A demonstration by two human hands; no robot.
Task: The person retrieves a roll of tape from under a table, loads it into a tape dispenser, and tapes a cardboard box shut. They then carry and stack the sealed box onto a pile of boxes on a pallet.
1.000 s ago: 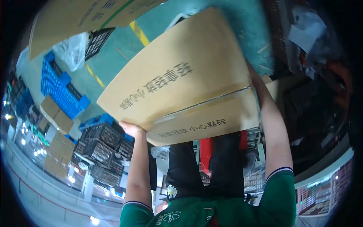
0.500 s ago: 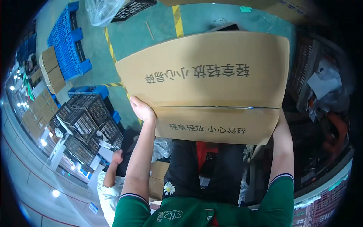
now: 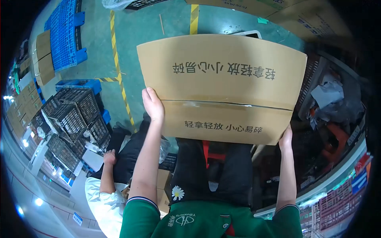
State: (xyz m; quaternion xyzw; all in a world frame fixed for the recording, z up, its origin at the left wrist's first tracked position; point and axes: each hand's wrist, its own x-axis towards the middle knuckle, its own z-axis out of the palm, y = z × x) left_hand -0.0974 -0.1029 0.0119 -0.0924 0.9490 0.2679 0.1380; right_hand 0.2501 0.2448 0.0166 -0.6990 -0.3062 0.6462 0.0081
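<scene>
A wide brown cardboard box with black printed characters is held out before me, its closed flap seam running across the middle. My left hand grips its left side, with fingertips showing at the edge and the rest hidden. On the opposite side, my right hand holds the lower right corner, its fingers mostly behind the cardboard. Both hands are closed on the box, which hangs above my knees.
Another person in a white sleeve sits at my left. Black crates and a blue pallet stand on the left. To the right is a grey crate holding plastic scraps. Larger cartons stand ahead.
The box has shifted slightly right relative to my body and turned a little clockwise, with both hands still on it. My view has moved, bringing more of the neighbouring person into sight.
</scene>
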